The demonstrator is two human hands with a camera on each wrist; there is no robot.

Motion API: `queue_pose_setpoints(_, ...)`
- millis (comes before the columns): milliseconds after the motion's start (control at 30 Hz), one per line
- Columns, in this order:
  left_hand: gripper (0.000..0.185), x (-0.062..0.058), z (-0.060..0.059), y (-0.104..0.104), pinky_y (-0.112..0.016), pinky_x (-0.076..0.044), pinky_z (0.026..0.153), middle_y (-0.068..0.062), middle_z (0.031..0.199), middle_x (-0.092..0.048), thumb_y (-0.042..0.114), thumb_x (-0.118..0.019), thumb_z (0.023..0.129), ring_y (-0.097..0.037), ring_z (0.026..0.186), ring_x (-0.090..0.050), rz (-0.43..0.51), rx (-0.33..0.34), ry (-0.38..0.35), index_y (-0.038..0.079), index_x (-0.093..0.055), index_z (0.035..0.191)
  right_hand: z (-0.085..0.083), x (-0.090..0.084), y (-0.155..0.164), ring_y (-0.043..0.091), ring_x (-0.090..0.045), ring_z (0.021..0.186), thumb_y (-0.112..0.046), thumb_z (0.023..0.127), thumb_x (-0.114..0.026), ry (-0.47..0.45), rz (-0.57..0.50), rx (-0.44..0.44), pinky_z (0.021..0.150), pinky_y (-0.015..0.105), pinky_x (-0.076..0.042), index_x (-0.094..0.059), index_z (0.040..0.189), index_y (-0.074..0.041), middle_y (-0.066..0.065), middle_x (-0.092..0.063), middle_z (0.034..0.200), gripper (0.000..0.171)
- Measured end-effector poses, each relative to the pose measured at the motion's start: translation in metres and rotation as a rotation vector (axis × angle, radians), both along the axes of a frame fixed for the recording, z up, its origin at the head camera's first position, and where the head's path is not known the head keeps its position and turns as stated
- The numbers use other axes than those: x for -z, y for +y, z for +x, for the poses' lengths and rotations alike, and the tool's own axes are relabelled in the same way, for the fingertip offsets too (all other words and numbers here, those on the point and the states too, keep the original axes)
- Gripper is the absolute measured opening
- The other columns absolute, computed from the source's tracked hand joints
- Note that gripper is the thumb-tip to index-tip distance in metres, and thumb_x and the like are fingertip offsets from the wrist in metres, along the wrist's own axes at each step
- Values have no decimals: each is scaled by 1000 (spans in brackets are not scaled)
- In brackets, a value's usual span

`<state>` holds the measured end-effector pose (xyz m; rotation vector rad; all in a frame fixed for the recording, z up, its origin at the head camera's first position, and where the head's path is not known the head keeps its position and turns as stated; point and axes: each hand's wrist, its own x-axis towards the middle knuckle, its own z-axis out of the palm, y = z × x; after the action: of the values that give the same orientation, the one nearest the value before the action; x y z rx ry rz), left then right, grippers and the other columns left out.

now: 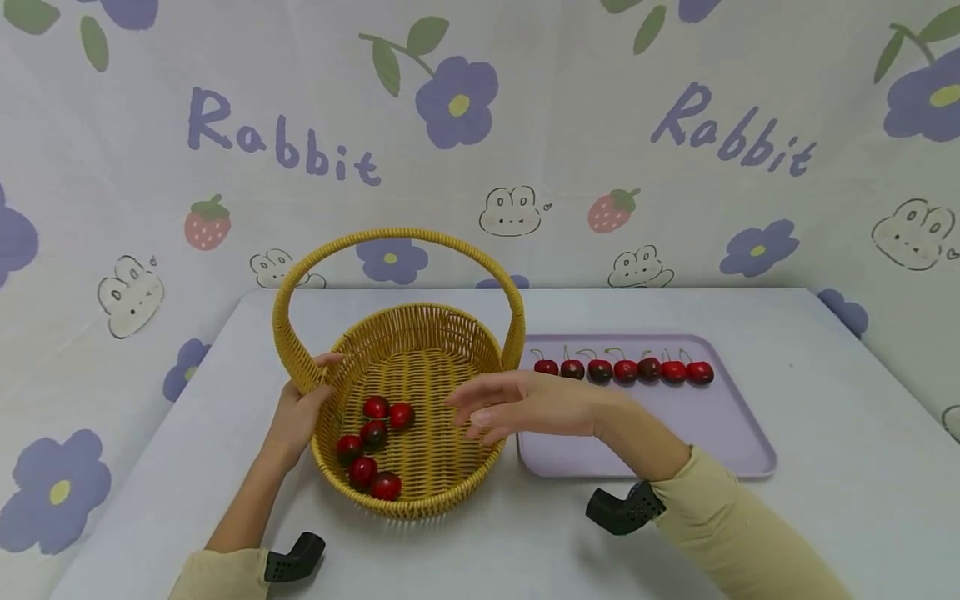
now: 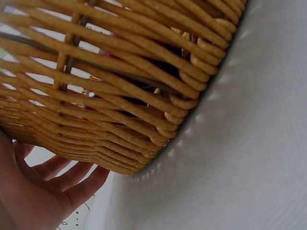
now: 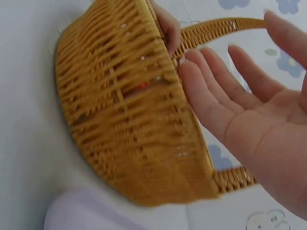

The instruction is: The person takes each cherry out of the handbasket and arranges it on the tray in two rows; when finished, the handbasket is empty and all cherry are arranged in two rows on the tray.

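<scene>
Backdrop (image 1: pixel 525 125) reads "Rabbit". Oval yellow woven wicker basket (image 1: pixel 442 467) sits mid-table holding glossy red cherries (image 1: pixel 373 450); left hand (image 1: pixel 300 412) grips its rim, right hand (image 1: pixel 517 406) hovers above, fingers spread, empty

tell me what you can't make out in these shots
- Cherries in the wicker basket: six show in the head view; in both wrist views the weave hides them.
- Left hand: the basket rim hides its fingertips in the head view, so its grip is unclear.
- Right hand: cut off by the frame edge in the right wrist view.
- Tray with its row of cherries: only a blurred corner in the right wrist view.
</scene>
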<state>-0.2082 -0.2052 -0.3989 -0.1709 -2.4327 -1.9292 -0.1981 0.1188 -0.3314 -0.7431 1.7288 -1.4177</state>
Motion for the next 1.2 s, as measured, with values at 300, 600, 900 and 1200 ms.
queue_pose_setpoints(300, 41, 2, 1, -1, -51, -22, 107, -20, 145, -36, -1, -37, 95, -35, 135, -30, -6, 1, 5, -1, -45, 135, -3, 7, -36, 31, -52, 117, -20, 97, -54, -7, 50, 26, 92, 35, -46, -48, 136, -3, 12, -53, 130, 43)
queue_pose_setpoints(600, 42, 4, 3, 0, -51, -23, 107, -20, 146, -35, 0, -37, 95, -34, 134, -31, 8, 12, -25, 1, -45, 136, 3, 18, -65, 27, -58, 106, -22, 96, -56, 41, 165, 32, 87, 38, -49, -58, 127, -5, 4, -60, 119, 34)
queue_pose_setpoints(900, 41, 3, 1, 1, -50, -23, 107, -20, 145, -37, -1, -38, 94, -34, 135, -30, 7, 1, -3, 0, -46, 134, 8, 28, -92, 19, -60, 90, -25, 94, -61, 121, 302, 50, 75, 32, -50, -65, 117, -12, -1, -64, 99, 27)
queue_pose_setpoints(1200, 41, 0, 2, 1, -49, -23, 107, -19, 145, -37, -1, -38, 94, -33, 133, -32, 18, -4, -9, 0, -46, 134, 12, 29, -107, 16, -57, 77, -25, 92, -62, 157, 370, 24, 65, 29, -49, -65, 116, -9, 4, -63, 85, 28)
